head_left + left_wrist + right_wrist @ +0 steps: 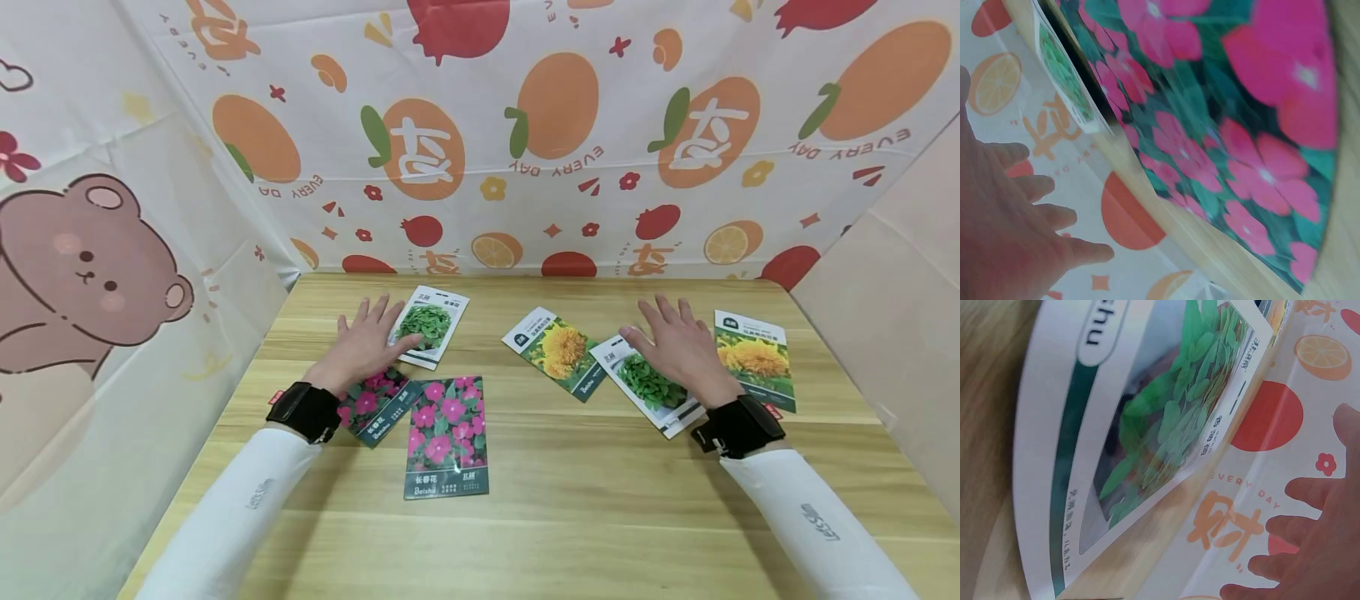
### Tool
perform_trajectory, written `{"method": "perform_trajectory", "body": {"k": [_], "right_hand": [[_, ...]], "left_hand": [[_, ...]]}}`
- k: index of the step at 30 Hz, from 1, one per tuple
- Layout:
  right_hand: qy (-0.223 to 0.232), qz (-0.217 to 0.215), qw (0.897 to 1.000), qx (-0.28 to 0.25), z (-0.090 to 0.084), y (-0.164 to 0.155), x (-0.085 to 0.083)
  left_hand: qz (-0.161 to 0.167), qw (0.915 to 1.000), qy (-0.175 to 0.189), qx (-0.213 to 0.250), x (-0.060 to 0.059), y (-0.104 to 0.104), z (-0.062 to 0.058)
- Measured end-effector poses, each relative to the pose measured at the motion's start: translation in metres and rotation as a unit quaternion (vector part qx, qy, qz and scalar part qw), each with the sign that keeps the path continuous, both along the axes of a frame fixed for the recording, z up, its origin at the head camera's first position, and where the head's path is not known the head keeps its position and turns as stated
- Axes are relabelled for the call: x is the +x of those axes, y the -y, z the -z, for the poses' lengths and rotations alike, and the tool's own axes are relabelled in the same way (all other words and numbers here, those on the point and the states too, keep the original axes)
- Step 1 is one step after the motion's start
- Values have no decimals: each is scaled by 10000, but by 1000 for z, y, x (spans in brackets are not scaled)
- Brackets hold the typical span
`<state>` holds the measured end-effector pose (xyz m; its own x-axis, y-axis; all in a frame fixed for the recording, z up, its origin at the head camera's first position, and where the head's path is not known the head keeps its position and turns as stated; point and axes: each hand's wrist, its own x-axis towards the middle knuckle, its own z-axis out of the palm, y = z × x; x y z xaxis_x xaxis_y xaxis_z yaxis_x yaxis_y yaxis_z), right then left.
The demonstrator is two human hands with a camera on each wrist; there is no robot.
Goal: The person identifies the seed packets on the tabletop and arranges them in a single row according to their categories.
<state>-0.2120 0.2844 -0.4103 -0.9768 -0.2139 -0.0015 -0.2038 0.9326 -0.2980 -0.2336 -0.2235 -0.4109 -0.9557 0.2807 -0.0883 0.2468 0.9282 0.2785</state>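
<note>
Several seed packets lie flat on a wooden table (600, 500). My left hand (372, 333) is open with fingers spread, above a small pink-flower packet (377, 398); its thumb reaches the edge of a green-leaf packet (431, 327). A larger pink-flower packet (447, 433) lies beside that wrist. My right hand (663, 337) is open over another green-leaf packet (651, 385), between two yellow-flower packets (555, 350) (756, 358). In the left wrist view, the left hand (1016, 212) shows straight fingers beside the pink-flower packet (1241, 144). The right wrist view shows the right hand (1310, 537) above the green-leaf packet (1166, 437).
Printed fruit-pattern cloth (555, 150) hangs behind the table, and a bear-print sheet (82, 275) closes the left side. A plain panel (892, 333) stands at the right. Both forearms wear white sleeves and black wrist bands.
</note>
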Motion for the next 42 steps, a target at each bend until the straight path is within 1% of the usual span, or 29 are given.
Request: {"method": "perform_trajectory", "body": {"k": [3,6,11,16,19,24,29,32,37,42], "right_hand": [[-9,-2,10000,-14,0,2,-1],[-38,-23,10000,-12,0,5,-2],[-42,-97,9999,-27,-1,16,-2],[14,-229,9997,-37,-5,39,-3],[-19,-384,9993,-41,-8,59,-4],[-249,-809,9964,2,-11,98,-5],[-342,-1247,9915,143,-12,140,0],[-283,-1465,9884,268,-8,163,2],[2,-1779,9836,296,1,193,5],[181,-1945,9801,352,8,215,7]], "left_hand": [[-60,9999,101,1,2,11,-1],[-75,9999,113,-14,6,23,-2],[-78,9998,166,38,15,42,-2],[25,9998,189,61,24,54,-1],[25,9995,291,109,29,59,-1],[-77,9990,420,144,38,61,-3],[-156,9987,441,188,42,58,-3],[-144,9988,416,194,43,56,-3],[-108,9985,514,179,44,54,0],[-78,9983,543,211,46,55,3]]}}
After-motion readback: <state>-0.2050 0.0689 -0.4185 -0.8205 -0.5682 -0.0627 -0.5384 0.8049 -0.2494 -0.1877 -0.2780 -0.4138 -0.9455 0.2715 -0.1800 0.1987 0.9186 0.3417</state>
